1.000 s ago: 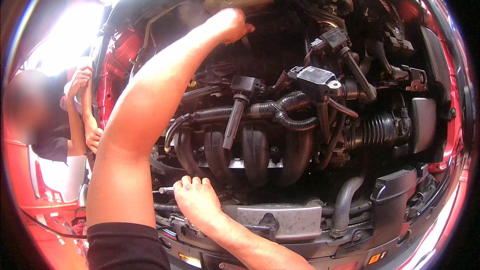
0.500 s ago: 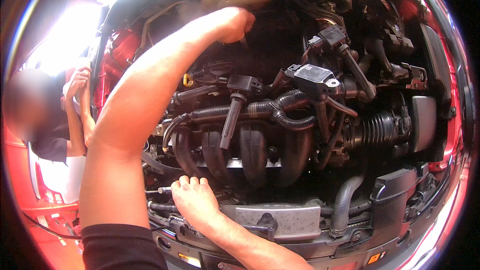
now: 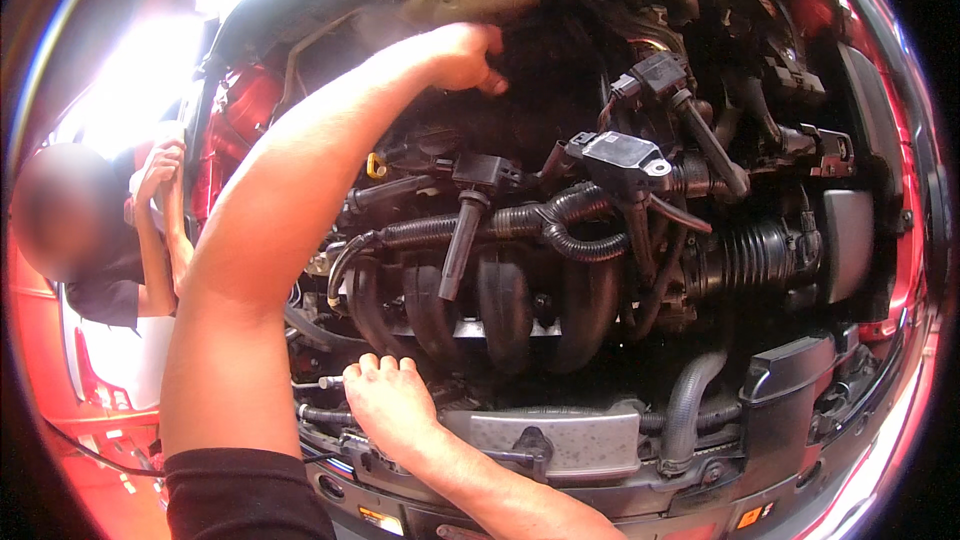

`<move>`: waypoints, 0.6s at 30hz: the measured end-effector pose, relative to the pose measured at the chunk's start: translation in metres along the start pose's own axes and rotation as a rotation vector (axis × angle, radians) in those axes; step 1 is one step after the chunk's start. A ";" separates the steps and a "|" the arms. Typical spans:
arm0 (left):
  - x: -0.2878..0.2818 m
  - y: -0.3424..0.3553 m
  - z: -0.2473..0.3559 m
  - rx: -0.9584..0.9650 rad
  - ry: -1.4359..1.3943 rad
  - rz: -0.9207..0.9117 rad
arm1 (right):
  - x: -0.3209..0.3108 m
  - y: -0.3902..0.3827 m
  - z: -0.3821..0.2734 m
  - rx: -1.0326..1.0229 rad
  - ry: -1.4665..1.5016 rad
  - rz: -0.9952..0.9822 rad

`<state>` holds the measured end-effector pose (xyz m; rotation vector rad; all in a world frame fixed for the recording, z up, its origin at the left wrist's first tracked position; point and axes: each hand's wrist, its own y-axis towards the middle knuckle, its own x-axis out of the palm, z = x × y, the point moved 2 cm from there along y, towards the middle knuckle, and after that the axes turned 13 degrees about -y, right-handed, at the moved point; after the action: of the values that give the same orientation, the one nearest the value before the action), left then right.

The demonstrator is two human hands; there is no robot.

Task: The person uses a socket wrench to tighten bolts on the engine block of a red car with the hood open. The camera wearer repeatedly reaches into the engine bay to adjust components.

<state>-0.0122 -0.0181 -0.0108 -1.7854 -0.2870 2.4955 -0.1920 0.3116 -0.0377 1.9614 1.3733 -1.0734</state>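
My left hand (image 3: 468, 58) reaches over the far side of the engine, its thumb apart from the curled index finger. I see nothing between them; the other fingers are partly hidden. At the front, my right hand (image 3: 390, 398) is closed in a fist, knuckles up, above the radiator area. A short silver rod (image 3: 330, 382) shows beside its knuckles; whether the hand holds it I cannot tell. Between my hands, an ignition coil (image 3: 480, 172) lies with its black stem pointing toward the intake manifold (image 3: 508, 305). Two more ignition coils (image 3: 622, 152) (image 3: 657, 75) lie to the right.
A corrugated wiring loom (image 3: 430, 227) crosses the engine. At right are a ribbed intake hose (image 3: 755, 258) and a black box (image 3: 790, 372). A grey curved hose (image 3: 690, 410) runs near the front edge. Another person (image 3: 110, 270) stands at the left with raised hands.
My left hand has loosened from a closed fist, its thumb now held away from the index finger. My right hand stays almost in place.
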 end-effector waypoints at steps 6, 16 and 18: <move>-0.002 0.009 0.003 -0.055 0.161 -0.163 | -0.005 0.001 0.001 -0.009 0.040 -0.067; 0.017 0.027 -0.027 0.207 0.432 -0.164 | -0.005 0.001 -0.001 -0.008 0.022 -0.077; 0.010 0.012 -0.008 0.172 -0.104 -0.069 | -0.004 0.001 0.004 0.008 0.019 -0.083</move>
<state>-0.0069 -0.0277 -0.0251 -1.5585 -0.1322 2.4853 -0.1927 0.3060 -0.0363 1.9400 1.4741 -1.1025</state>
